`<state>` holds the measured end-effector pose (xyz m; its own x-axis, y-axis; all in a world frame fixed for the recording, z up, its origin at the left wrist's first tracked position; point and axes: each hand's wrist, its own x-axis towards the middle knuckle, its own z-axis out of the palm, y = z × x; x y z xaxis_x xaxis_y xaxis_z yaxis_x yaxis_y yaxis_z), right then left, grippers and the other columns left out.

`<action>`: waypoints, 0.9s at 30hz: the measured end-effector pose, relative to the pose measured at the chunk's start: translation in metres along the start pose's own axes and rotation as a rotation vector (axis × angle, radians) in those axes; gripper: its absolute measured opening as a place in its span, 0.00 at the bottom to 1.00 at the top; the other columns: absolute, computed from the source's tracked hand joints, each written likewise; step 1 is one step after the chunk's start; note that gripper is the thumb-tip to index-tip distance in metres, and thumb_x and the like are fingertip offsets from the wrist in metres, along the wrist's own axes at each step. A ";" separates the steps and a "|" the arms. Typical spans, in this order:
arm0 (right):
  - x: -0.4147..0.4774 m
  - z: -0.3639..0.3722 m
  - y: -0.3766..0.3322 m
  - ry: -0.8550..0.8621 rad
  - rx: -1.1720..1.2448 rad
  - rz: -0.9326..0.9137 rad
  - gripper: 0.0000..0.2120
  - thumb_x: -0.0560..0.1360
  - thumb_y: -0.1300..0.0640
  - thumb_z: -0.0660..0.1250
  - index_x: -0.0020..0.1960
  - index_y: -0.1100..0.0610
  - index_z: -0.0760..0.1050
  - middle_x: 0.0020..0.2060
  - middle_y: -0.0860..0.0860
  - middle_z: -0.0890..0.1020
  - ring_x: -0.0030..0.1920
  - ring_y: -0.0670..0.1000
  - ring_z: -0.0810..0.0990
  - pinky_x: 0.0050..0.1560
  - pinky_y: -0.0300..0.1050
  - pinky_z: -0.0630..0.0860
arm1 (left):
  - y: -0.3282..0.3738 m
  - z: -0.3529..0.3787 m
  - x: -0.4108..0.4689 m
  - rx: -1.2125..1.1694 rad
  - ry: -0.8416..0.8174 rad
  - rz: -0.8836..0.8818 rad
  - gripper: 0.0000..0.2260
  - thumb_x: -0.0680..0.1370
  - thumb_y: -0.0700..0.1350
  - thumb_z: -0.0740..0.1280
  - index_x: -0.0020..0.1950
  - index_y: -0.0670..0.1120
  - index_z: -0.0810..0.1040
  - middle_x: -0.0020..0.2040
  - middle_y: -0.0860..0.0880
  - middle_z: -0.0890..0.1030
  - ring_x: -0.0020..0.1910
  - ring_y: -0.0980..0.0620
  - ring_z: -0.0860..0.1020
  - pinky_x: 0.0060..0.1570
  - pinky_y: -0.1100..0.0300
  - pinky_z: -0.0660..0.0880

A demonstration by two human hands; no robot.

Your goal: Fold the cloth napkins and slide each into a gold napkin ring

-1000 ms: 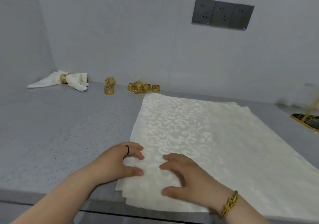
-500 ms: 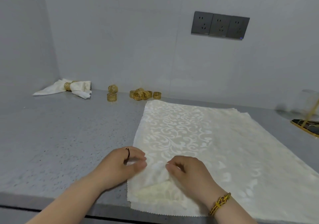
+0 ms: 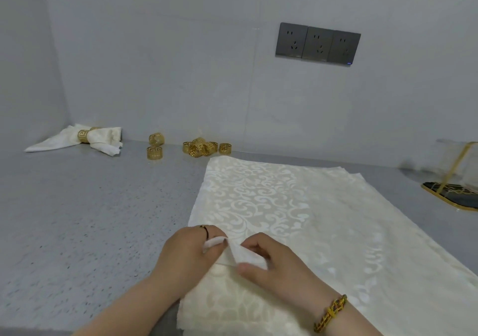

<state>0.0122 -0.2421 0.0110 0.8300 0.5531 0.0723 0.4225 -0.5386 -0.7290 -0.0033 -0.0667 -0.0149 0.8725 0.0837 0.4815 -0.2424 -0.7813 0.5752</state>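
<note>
Napkin corner (image 3: 244,256) has lifted, pinched between left hand (image 3: 186,254) and right hand (image 3: 275,264).

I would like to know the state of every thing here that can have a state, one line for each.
top napkin: flat on the stack, near-left corner raised off it.
left hand: pinches that corner.
right hand: pinches that corner too.
finished napkin: folded, threaded through a gold ring.
loose gold rings: empty, on the counter at the back.
wall sockets: nothing plugged in.
</note>
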 end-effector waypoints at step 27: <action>0.098 -0.038 0.040 -0.042 -0.598 0.118 0.26 0.79 0.42 0.52 0.74 0.51 0.55 0.75 0.48 0.54 0.74 0.47 0.51 0.72 0.39 0.48 | -0.114 -0.124 0.085 0.041 -0.363 -0.568 0.08 0.74 0.53 0.67 0.45 0.50 0.79 0.49 0.53 0.78 0.52 0.52 0.74 0.51 0.63 0.66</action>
<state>0.1247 -0.2339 0.0149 0.8735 0.4863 -0.0214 0.4703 -0.8544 -0.2212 0.0456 0.1066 0.0424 0.9487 0.2809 -0.1450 0.3059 -0.7005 0.6448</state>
